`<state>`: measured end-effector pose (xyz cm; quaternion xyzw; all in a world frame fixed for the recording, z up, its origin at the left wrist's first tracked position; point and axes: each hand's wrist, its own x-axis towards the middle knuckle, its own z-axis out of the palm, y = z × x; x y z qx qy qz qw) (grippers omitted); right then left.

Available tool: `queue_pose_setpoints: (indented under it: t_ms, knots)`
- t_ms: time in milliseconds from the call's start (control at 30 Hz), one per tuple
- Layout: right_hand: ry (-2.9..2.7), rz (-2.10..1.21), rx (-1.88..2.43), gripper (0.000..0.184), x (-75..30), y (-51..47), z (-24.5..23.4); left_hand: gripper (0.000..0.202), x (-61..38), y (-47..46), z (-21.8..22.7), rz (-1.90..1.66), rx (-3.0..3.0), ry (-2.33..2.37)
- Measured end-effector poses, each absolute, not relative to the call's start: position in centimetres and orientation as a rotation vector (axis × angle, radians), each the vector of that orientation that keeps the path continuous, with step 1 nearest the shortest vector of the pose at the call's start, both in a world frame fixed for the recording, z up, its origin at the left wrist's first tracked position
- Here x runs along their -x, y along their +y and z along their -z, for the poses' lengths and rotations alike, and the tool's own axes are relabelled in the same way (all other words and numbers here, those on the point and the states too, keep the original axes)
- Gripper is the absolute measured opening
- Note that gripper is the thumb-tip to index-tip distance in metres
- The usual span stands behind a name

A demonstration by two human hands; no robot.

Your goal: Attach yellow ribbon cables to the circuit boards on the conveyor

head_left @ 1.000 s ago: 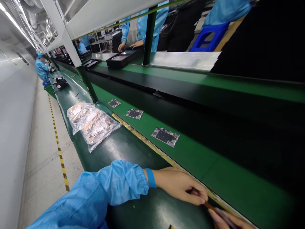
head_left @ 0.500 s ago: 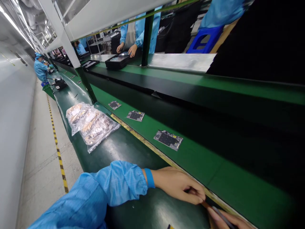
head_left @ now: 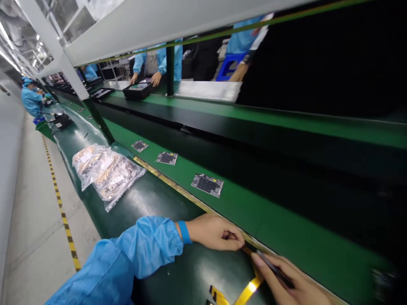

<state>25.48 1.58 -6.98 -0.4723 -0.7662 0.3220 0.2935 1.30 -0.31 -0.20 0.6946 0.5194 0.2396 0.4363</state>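
Note:
My left hand (head_left: pixel 213 232), in a blue sleeve with a blue wristband, pinches the end of a thin brown strip near the bench edge. At the lower right my right hand (head_left: pixel 288 277) grips a slim dark tool (head_left: pixel 273 267), which looks like tweezers. The tool's tip lies close to the strip. Below the hands curves a shiny amber flex cable (head_left: pixel 249 290), and another amber piece with black ends (head_left: pixel 218 294) lies beside it, cut off by the frame. Whether the brown strip joins the amber cable is hidden by my fingers.
Several circuit boards (head_left: pixel 207 184) lie on the green conveyor belt (head_left: pixel 254 216) ahead. Clear plastic bags of amber parts (head_left: pixel 108 171) rest on the green bench (head_left: pixel 152 203). A post (head_left: pixel 101 120) rises behind them. Across the line, a person's hands touch a black tray (head_left: pixel 136 91).
The view has shifted, so the scene sits further left. My right hand and its dark tool show more fully, and the amber flex cable has come into sight.

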Motion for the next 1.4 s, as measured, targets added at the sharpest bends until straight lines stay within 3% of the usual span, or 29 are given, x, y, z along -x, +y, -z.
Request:
queue_pose_setpoints:
  t_ms: [167,300,433,633,800,1033,1400]
  knots:
    - [-1.875,-1.059,1.237,0.058,-23.1,1.4,3.6,0.011,-0.6,0.3,0.2,-0.771,-1.491,1.419]
    - [-1.774,-1.191,1.266,0.061,-22.3,1.5,2.5,0.012,1.4,2.6,-1.5,-0.754,-1.67,1.746]
    - [-1.731,-1.277,1.231,0.07,-21.9,2.9,1.1,0.01,2.2,5.7,-2.9,-0.531,-1.844,2.075]
    - [-1.831,-1.229,1.198,0.074,-21.2,6.8,-1.1,0.013,0.6,8.2,-3.4,-0.167,-1.961,2.175]
    - [-1.902,-1.17,1.201,0.061,-19.8,9.6,-0.1,0.015,0.0,9.0,-3.6,-0.137,-1.978,2.158]
    - [-2.011,-1.027,1.389,0.029,-19.0,12.3,0.6,0.012,-0.2,8.6,-4.0,-0.231,-2.045,2.056]
    - [-2.132,-0.889,1.7,0.018,-19.1,12.6,-1.6,0.017,0.7,6.7,-3.1,-0.466,-2.166,1.805]
